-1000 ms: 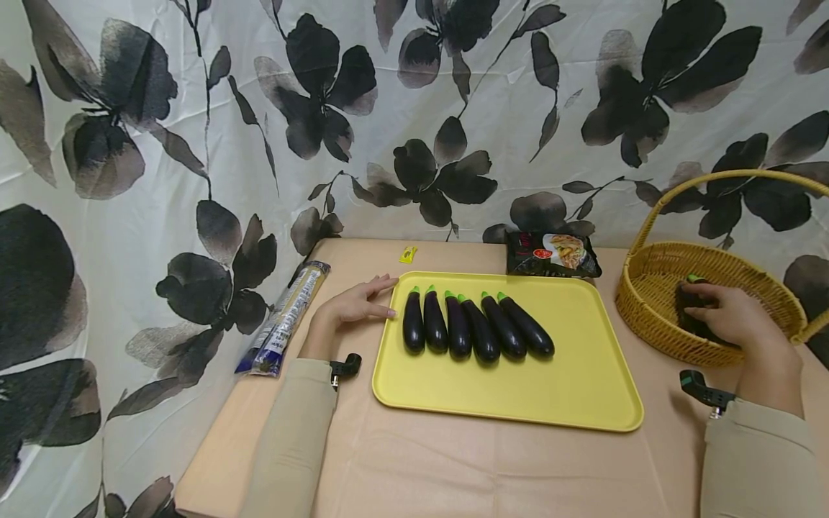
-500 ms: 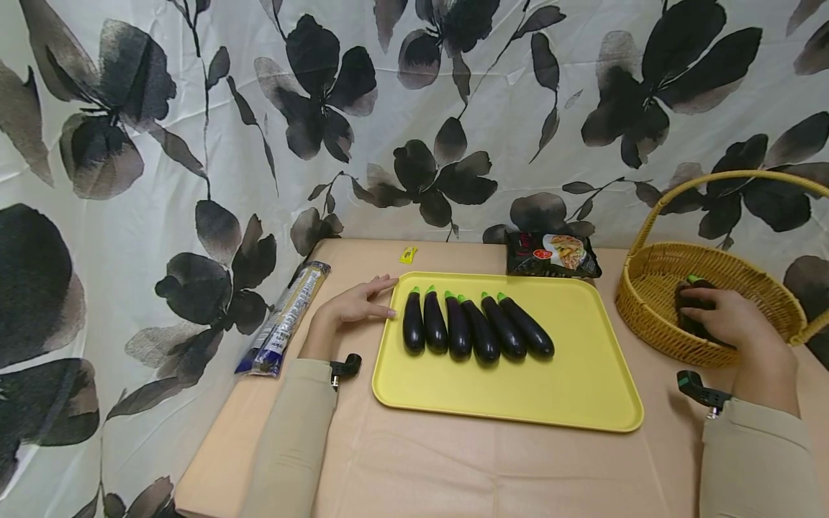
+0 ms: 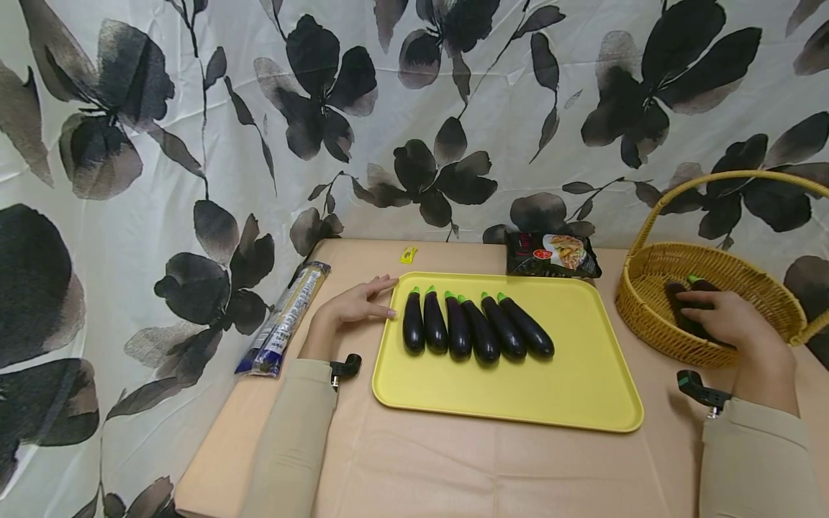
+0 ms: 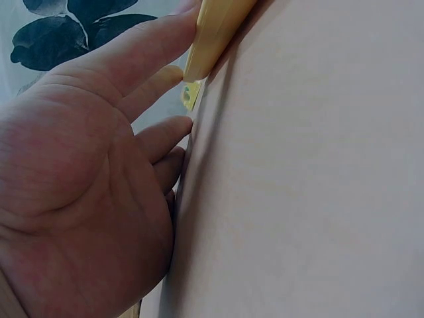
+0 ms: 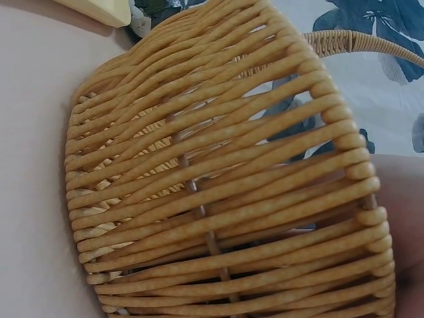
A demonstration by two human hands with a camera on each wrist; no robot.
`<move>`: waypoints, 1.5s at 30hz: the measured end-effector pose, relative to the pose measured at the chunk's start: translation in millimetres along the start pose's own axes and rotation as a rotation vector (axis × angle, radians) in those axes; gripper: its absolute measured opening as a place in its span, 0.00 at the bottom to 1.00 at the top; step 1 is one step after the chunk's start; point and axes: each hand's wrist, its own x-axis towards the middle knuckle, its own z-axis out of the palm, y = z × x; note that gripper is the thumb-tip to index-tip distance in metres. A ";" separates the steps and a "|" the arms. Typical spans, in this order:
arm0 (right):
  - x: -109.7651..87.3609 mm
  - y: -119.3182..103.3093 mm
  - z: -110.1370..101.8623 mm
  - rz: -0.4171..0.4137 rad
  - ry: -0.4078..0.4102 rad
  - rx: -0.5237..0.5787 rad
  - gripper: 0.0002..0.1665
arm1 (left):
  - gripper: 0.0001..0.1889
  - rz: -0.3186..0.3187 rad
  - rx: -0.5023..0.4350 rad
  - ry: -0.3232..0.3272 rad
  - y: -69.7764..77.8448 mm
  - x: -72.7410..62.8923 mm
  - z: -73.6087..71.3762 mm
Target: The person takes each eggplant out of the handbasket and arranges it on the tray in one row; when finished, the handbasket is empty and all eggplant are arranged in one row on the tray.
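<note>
My right hand [image 3: 738, 320] reaches down into a wicker basket [image 3: 631, 316] at the right, its fingers and thumb around a dark eggplant [image 3: 704, 285] with a green tip. Left of those fingers, another eggplant [image 3: 675, 298] lies in the basket. The right wrist view shows mostly the basket's woven side [image 5: 218, 172], which hides most of the hand and the eggplants. My left hand [image 3: 352, 303] rests with extended fingers at the left rim of a yellow tray [image 3: 583, 388]. On the tray, several glossy eggplants [image 3: 482, 334] lie side by side, green tips away from me.
Behind the tray stands a black food packet [image 3: 553, 254], with a small yellow packet [image 3: 408, 255] further left. A long blue-and-clear package [image 3: 285, 320] lies at the table's left edge. The basket's tall handle [image 3: 706, 180] arches over its opening. A floral curtain [image 3: 414, 108] hangs behind.
Inside the basket my right hand has shifted slightly, and an eggplant now shows more clearly to the left of its fingers. The left hand and the tray have stayed put.
</note>
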 end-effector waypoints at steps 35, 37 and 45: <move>-1.9 4.7 -2.2 0.030 0.208 0.776 0.40 | 0.49 0.009 0.021 0.000 1.3 -0.3 -1.0; -1.9 3.5 -2.7 0.018 0.206 0.840 0.40 | 0.49 0.009 0.016 -0.001 0.6 0.3 -1.0; -6.8 -9.7 -7.5 -0.127 0.197 1.205 0.36 | 0.49 0.008 0.010 0.001 -0.1 0.4 -0.4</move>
